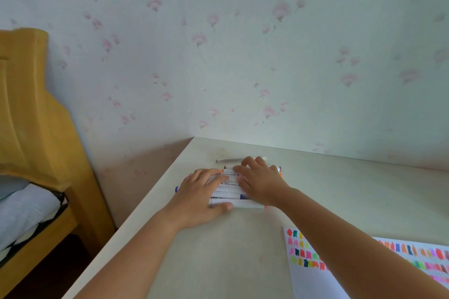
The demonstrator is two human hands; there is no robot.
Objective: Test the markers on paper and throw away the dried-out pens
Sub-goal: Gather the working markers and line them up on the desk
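A row of white markers [229, 194] lies side by side on the counter [352, 192], near its far left corner. Both hands lie flat on this row with the fingers spread. The left hand [201, 193] covers the left ends, and its thumb touches the nearest marker. The right hand [261, 183] presses on the right part. A thin grey pen [228, 160] lies just behind the row. The paper [313, 281] with colour strokes lies at the near right, partly under the right forearm.
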